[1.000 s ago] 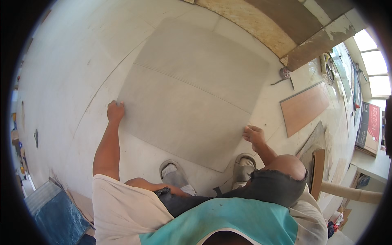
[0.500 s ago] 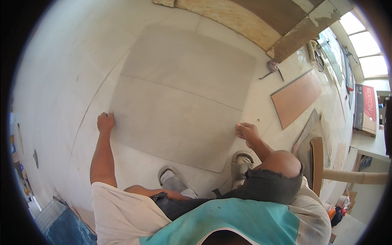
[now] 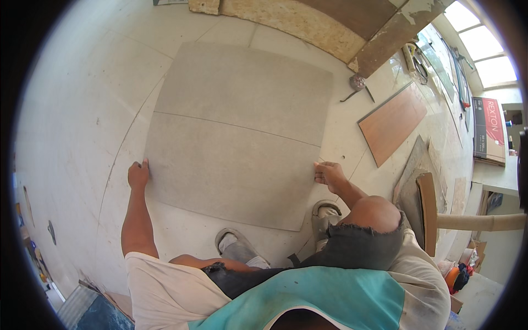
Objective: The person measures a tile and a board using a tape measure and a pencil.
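A large grey tile (image 3: pixel 231 170) lies on the pale floor in front of me, with a thin dark line running across it from side to side. Whether that line is a cut, a drawn mark or a joint between two pieces, I cannot tell. At the tile's left edge my left hand (image 3: pixel 138 174) is closed, thumb along the rim and fingers partly hidden. My right hand (image 3: pixel 330 175) pinches the opposite edge, just below the right end of the line. My feet, in grey sandals (image 3: pixel 237 245), stand close to the near edge.
Wooden boards (image 3: pixel 291 22) border the far side. Right of the tile are a small round object with dark strips (image 3: pixel 357 82), a brown tile (image 3: pixel 393 125), grey offcuts (image 3: pixel 410 165) and a cardboard box (image 3: pixel 489 132). A blue panel (image 3: pixel 99 308) sits at lower left.
The whole view has shifted and turned slightly, so the tile appears a little more level. Both hands remain at its side edges.
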A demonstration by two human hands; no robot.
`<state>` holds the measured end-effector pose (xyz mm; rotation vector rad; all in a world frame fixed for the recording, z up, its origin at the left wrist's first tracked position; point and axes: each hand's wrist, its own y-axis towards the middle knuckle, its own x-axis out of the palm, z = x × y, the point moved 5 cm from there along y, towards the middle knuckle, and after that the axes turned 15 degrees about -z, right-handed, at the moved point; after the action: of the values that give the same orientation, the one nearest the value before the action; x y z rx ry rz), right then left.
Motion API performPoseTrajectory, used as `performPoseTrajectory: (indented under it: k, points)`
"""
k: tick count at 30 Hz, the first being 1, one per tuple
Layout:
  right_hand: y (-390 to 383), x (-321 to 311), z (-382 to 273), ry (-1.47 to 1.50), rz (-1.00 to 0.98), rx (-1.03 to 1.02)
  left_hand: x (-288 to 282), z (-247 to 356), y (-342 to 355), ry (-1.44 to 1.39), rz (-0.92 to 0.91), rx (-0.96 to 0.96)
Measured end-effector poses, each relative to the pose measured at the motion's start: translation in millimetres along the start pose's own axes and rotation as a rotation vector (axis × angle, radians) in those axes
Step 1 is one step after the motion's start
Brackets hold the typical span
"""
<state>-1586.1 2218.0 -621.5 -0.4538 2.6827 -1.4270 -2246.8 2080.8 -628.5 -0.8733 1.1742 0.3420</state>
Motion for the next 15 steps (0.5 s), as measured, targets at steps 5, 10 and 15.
performPoseTrajectory:
  k: [5, 10, 15]
  points:
    - [-0.3, 2.4, -3.6, 0.009, -0.017, 0.021, 2.0, -5.6, 3.8, 0.005, -0.015, -0.008]
    - [2.1, 1.3, 0.1, 0.000, -0.039, 0.001, 3.0, -3.4, 3.3, 0.010, -0.018, -0.022]
    - [0.9, 3.5, -3.1, -0.055, -0.015, 0.000, 1.3, -3.9, 6.3, 0.002, -0.037, -0.012]
